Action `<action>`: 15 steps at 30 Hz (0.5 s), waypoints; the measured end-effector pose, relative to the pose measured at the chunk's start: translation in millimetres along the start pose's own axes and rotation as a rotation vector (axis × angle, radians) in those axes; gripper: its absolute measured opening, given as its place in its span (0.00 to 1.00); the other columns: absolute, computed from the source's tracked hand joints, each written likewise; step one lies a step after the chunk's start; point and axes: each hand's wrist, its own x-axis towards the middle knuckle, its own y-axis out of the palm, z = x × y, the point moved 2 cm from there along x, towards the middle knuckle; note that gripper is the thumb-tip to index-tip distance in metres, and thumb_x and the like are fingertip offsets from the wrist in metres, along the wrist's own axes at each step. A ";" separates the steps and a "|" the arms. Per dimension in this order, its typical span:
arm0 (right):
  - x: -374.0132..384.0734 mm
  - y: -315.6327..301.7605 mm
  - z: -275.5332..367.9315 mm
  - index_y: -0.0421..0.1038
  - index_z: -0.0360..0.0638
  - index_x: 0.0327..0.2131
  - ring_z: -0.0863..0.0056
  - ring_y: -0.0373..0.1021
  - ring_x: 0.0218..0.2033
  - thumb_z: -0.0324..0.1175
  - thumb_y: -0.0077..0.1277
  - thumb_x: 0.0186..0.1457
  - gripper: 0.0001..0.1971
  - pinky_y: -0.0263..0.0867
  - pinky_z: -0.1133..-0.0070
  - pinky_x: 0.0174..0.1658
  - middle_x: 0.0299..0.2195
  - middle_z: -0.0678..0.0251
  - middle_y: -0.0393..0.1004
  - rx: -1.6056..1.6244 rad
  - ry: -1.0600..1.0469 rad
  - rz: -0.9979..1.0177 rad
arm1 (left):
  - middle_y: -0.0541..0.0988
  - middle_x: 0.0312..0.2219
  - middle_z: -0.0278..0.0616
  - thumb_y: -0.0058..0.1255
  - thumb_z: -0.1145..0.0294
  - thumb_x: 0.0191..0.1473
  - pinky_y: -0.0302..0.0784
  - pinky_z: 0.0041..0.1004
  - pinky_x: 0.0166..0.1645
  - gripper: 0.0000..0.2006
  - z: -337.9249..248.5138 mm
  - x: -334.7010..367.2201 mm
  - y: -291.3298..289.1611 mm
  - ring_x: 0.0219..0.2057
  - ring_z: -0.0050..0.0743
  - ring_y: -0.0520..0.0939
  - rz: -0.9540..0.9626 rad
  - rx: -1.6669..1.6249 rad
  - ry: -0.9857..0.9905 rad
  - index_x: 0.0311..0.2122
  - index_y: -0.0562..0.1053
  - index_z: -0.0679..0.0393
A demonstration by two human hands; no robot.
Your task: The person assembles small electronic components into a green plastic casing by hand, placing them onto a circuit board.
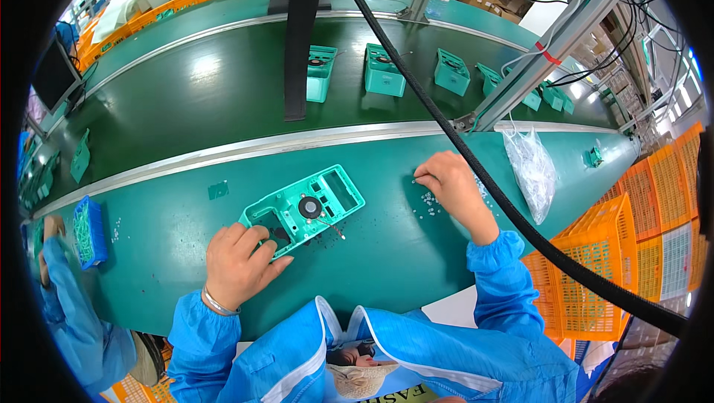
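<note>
A green plastic housing (343, 213) lies open side up on the workbench, with a round black speaker (309, 208) and a short wire inside it. My left hand (242, 261) grips its near left corner, the thumb along the front edge and the fingers over the rim. To the right, my right hand (451, 183) is over a scatter of small whitish translucent pieces (429, 205). Its thumb and forefinger are pinched together; whatever is between them is too small to make out. Small dark bits lie on the bench around the housing.
Behind the bench, a dark green conveyor belt (223, 79) carries several green housings (384, 72). A clear plastic bag (531, 172) lies at right beside orange crates (587, 276). A black cable (513, 224) crosses in front. At left are a blue bin (89, 232) and a co-worker's sleeve (82, 328).
</note>
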 end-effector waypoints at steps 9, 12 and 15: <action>2.3 0.8 16.5 0.78 0.46 0.27 0.64 0.71 0.37 0.27 0.63 0.46 0.03 0.64 0.68 0.46 0.28 0.69 0.75 -0.149 -0.152 -0.047 | 0.77 0.33 0.35 0.69 0.59 0.35 0.69 0.37 0.29 0.17 0.7 -0.3 -0.8 0.27 0.37 0.73 -0.003 -0.022 -0.015 0.28 0.75 0.53; 2.5 0.6 17.8 0.78 0.45 0.26 0.64 0.71 0.38 0.27 0.63 0.46 0.03 0.63 0.67 0.47 0.28 0.69 0.74 -0.115 -0.154 -0.065 | 0.77 0.32 0.34 0.70 0.59 0.34 0.69 0.37 0.29 0.17 2.4 -1.3 0.4 0.27 0.36 0.73 -0.005 -0.033 -0.006 0.28 0.75 0.53; 9.0 0.4 30.4 0.78 0.45 0.28 0.63 0.71 0.40 0.27 0.63 0.46 0.04 0.62 0.66 0.49 0.28 0.69 0.74 -0.041 -0.116 -0.062 | 0.75 0.31 0.32 0.71 0.59 0.35 0.70 0.34 0.28 0.16 3.7 -0.5 1.8 0.29 0.32 0.75 0.001 -0.014 0.009 0.26 0.74 0.51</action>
